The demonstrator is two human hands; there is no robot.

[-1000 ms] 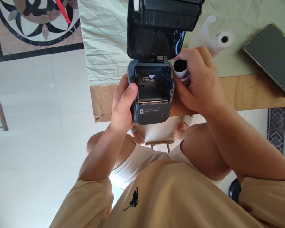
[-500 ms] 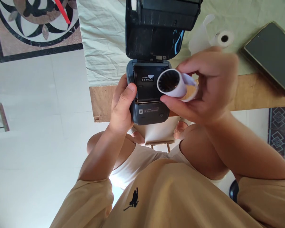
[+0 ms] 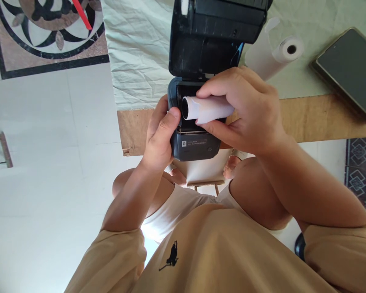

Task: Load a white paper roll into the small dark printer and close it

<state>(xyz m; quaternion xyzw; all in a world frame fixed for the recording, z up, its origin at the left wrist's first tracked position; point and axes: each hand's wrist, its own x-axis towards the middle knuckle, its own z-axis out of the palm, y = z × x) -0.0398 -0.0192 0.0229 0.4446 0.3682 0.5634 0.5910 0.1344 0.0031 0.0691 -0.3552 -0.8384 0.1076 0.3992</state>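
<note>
A dark label printer lies at the table's front edge with its lid swung back. My left hand grips the printer's left side, the thumb on its upper rim. Between the thumb and fingers of my right hand is a small white paper roll, lying sideways over the printer's compartment. Its hollow left end faces the compartment's left wall. The far end of the roll is hidden by my right hand, so I cannot tell how deep it sits.
Behind my right hand, a second white paper roll lies partly unwound on the pale green cloth. A dark phone rests at the right. The table's wooden edge runs along the front, above my knees.
My right hand has moved left with the paper roll, which has turned from facing me to lying sideways over the compartment. The printer and left hand have shifted slightly right.
</note>
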